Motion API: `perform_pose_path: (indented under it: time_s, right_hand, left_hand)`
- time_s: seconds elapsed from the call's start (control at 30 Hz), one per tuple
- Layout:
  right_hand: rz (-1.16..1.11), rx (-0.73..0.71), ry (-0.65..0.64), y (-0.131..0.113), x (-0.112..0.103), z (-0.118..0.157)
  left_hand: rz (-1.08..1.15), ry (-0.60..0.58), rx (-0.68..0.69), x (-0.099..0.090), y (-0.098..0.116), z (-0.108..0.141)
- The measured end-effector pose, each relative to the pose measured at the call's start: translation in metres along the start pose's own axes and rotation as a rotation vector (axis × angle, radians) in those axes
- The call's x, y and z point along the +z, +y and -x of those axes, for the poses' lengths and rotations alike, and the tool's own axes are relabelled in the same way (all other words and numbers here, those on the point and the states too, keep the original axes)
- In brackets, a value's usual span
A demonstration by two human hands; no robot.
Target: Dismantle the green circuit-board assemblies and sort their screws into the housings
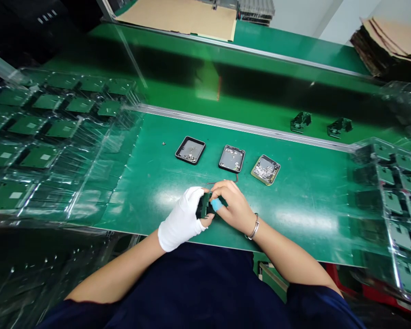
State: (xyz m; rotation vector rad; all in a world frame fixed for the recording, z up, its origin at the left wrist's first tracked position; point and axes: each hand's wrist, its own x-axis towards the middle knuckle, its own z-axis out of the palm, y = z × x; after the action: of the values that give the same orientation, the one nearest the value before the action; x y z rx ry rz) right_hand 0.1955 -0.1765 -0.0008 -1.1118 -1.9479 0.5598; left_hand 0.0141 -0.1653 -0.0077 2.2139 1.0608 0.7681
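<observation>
L hand (188, 214), in white glove (173, 229) w/ bare fingertips, closed round small green board (206, 205), approx. upright, nr front edge of green bench (150, 183). R hand (234, 208), blue wrap (216, 204) on one finger: fingers bent, tips nearly tog. at board's R side; can't tell if pinching anything. Beyond: 3 shallow trays (230, 161) w/ small shiny bits (267, 173).

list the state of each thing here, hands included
left hand: gloved, gripping the board
right hand: ungloved, fingers at the board
board: held above the table
blue wrap: on a right-hand finger
left dish: holding metal bits
middle dish: holding metal bits
right dish: holding metal bits
bracelet: worn on right wrist
</observation>
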Motion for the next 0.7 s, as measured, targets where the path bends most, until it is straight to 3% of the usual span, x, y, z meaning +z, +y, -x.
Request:
perform_pose_path:
  time_s: [0.07,0.27,0.5,0.7]
  right_hand:
    - [-0.003,0.002,0.0,0.0,0.0,0.0]
    - [-0.033,0.023,0.004,-0.001,0.001,-0.002]
    - [-0.044,0.071,0.053,-0.004,0.005,-0.001]
    - [-0.034,0.074,0.02,-0.005,0.005,0.001]
  left_hand:
    - [-0.031,0.024,0.018,-0.001,0.0,0.001]
    - [0.144,-0.089,-0.064,-0.009,0.005,-0.002]
    - [-0.005,0.067,0.01,-0.001,0.0,-0.011]
    - [-0.169,0.092,0.088,-0.003,-0.001,-0.017]
